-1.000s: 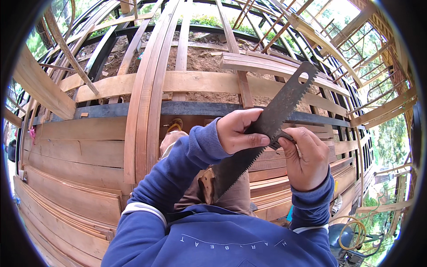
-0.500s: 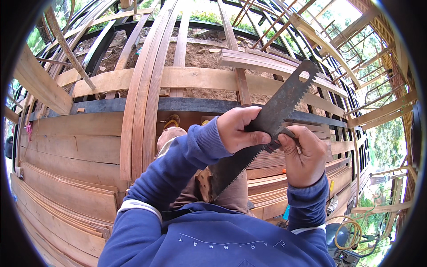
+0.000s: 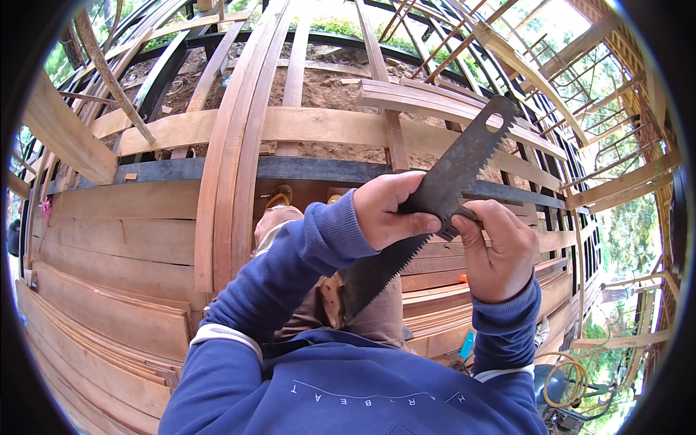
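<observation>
Currently, the saw (image 3: 467, 156) is lying slantwise over the person's lap, its dark blade running from near left to far right. Its wooden handle (image 3: 332, 301) is sitting low between the thighs, partly covered by the left sleeve; the tip, with an oval hole, is pointing far right. Teeth are facing right.

Left hand (image 3: 395, 212): closing firmly on the blade about midway, thumb lying flat on the upper face, fingers going out of sight behind.

Right hand (image 3: 500, 250): pinching a small dark piece (image 3: 449, 230) between thumb and bent forefinger, right at the toothed edge; the piece's kind is staying unclear, being mostly covered. The other fingers are curling inward.

Writing: one row of spaced white letters (image 3: 355, 401) is running across the chest of the blue sweatshirt (image 3: 326, 362), reading upside down from this view, with a thin curved line along it. Part of a stitched outline is showing nearer.

Surroundings: long planks (image 3: 232, 145) are crossing a black beam (image 3: 319, 170) left of centre and reaching far over bare soil (image 3: 337, 94). Wide boards (image 3: 109, 239) are covering the left side. A teal object (image 3: 467, 344) is showing near the right sleeve, and a yellow hose (image 3: 580, 391) is coiling at near right.
</observation>
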Demonstrator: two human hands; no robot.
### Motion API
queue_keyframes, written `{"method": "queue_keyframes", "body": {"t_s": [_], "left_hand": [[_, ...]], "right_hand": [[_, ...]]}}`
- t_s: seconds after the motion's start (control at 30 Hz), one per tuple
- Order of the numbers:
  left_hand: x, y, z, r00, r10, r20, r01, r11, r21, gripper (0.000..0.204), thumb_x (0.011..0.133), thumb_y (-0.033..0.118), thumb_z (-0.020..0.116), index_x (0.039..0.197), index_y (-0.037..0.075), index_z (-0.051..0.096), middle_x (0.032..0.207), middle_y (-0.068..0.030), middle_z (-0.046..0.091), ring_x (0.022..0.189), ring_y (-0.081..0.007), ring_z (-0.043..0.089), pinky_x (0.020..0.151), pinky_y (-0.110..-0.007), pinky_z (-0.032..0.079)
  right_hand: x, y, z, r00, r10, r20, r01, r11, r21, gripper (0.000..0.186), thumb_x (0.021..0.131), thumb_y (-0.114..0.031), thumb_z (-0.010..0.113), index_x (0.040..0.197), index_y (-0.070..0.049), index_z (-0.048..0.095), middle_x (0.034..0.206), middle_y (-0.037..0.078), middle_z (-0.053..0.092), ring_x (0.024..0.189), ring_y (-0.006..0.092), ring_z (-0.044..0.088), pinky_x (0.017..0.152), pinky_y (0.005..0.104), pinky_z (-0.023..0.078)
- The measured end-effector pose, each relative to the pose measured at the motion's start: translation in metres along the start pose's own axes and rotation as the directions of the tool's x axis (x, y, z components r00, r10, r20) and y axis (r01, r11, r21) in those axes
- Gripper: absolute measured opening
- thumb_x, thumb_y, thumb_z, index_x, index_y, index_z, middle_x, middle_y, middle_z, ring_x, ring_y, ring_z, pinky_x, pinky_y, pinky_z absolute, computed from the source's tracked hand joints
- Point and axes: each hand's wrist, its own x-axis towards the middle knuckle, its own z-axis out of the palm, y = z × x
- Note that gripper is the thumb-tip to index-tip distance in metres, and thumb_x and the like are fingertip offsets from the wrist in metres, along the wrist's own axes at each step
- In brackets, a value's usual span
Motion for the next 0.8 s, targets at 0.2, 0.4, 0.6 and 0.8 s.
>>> {"method": "queue_keyframes", "body": {"t_s": [0.2,0.4,0.6,0.8], "left_hand": [[-0.004,0.004,0.002,1.0,-0.017,-0.022,0.017,1.0,-0.026,0.035,0.091,0.013,0.065,0.118,-0.004,0.052,0.101,-0.0045,0.064,0.092,-0.0062,0.053,0.083,-0.024,0.047],[-0.009,0.011,0.004,0.998,-0.021,-0.059,0.021,1.0,-0.004,0.031,0.09,0.009,0.064,0.116,-0.004,0.053,0.1,-0.0043,0.063,0.092,-0.0062,0.053,0.083,-0.024,0.046],[-0.011,0.009,0.004,0.997,-0.028,-0.075,0.03,0.999,0.02,0.03,0.091,0.007,0.063,0.116,-0.005,0.053,0.101,-0.0043,0.063,0.093,-0.0067,0.053,0.084,-0.024,0.046],[-0.012,0.007,0.0,0.996,-0.018,-0.087,0.016,1.0,-0.019,0.03,0.091,0.006,0.062,0.117,-0.005,0.052,0.103,-0.0063,0.063,0.095,-0.0085,0.054,0.087,-0.026,0.046]], "right_hand": [[-0.002,-0.001,0.004,0.998,0.066,-0.014,-0.065,0.997,0.029,0.009,0.083,-0.005,0.068,0.087,0.001,0.062,0.072,0.014,0.063,0.06,0.0275,0.062,0.056,0.0307,0.048],[-0.003,-0.004,0.006,0.993,0.117,0.005,-0.117,0.989,0.091,0.009,0.084,-0.005,0.067,0.087,0.002,0.063,0.07,0.014,0.063,0.06,0.0233,0.063,0.056,0.0289,0.047],[-0.002,-0.004,0.006,0.994,0.111,0.024,-0.113,0.986,0.125,0.008,0.084,-0.005,0.066,0.087,0.002,0.063,0.07,0.013,0.062,0.061,0.0234,0.063,0.057,0.0289,0.047],[0.0,-0.006,0.009,0.996,0.091,0.005,-0.091,0.986,0.139,0.006,0.084,-0.004,0.066,0.086,0.001,0.062,0.072,0.014,0.063,0.061,0.0248,0.063,0.058,0.0296,0.048]]}}
